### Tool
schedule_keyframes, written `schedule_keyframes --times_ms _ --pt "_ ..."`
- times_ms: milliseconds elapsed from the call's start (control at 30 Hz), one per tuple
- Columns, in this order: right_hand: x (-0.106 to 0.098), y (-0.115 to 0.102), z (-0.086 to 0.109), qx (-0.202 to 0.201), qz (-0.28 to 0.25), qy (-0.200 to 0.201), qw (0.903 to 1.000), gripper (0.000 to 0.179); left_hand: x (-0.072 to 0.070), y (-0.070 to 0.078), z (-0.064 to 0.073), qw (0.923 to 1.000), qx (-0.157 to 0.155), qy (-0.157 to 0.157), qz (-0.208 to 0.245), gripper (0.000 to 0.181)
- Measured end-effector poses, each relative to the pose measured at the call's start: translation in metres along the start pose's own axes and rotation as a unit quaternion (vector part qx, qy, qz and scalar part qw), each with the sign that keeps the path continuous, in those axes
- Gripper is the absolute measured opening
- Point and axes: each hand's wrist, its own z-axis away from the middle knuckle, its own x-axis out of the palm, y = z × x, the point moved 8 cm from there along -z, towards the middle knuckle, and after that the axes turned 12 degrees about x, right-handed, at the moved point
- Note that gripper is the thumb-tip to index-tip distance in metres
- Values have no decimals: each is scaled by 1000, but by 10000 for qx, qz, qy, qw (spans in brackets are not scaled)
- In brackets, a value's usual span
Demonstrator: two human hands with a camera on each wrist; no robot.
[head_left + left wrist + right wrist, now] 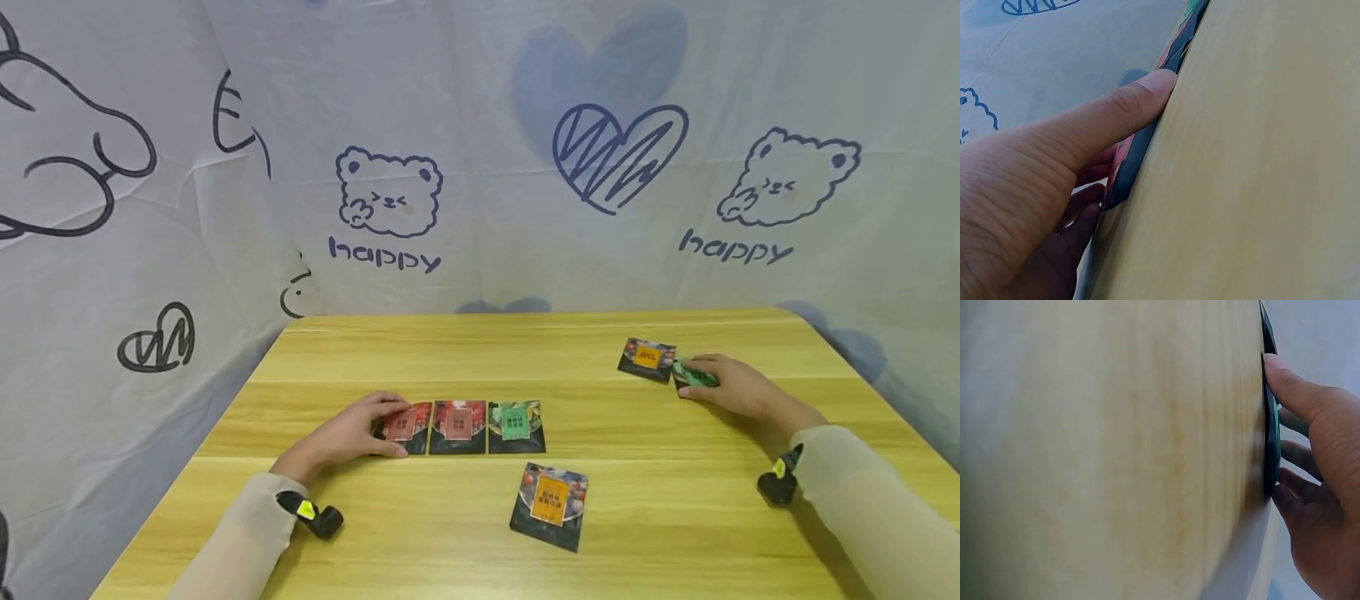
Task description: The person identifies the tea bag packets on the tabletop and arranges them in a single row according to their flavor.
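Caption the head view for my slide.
Left hand holds a red packet, right hand a green packet, on a wood-grained table.

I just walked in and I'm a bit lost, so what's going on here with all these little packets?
A person is handling flat printed packets on a wooden table. Their left hand holds the leftmost red packet of a row, followed by another red packet and a green-labelled one. Their right hand grips another green packet, beside an orange-labelled packet farther back. A second orange-labelled packet lies apart, slightly askew, nearer the person.
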Motion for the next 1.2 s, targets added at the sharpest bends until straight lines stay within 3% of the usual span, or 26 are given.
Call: schedule_keyframes --times_ms 600,1200 --pt "0 11 6 -17 -290 -106 9995 90 1 2 0 10000 -24 -12 74 79" --pt "-3 11 24 -284 -26 41 9996 79 1 -1 0 10000 -48 -10 20 81"
